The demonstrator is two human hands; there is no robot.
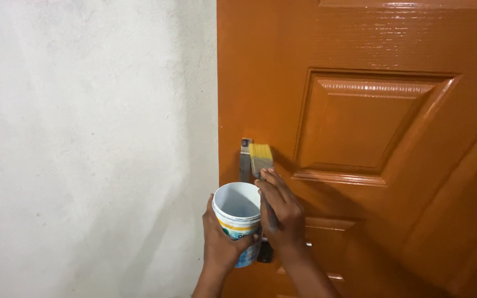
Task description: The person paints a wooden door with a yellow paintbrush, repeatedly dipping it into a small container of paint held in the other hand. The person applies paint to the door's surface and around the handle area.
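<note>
The right hand [280, 212] is clenched around the handle of a flat paintbrush [261, 159]. The brush points upward, and its yellowish bristles rest against the orange-brown door [360, 121], just to the right of a grey metal fitting [245, 160] mounted near the door's left edge. The fingers [274, 182] of this hand extend along the brush handle, with the fingertips just below the ferrule.

The left hand [219, 243] grasps a small white plastic pot [237, 212] from below and behind, with the fingers wrapped around its printed side wall. The pot is held upright, just left of the right hand and touching it, in front of the door's lower left area. Its open mouth faces up; the contents cannot be determined.

The door surface is glossy, with a raised rectangular panel to the right of the brush. A plain white plastered wall [84, 138] adjoins the door's left edge.
</note>
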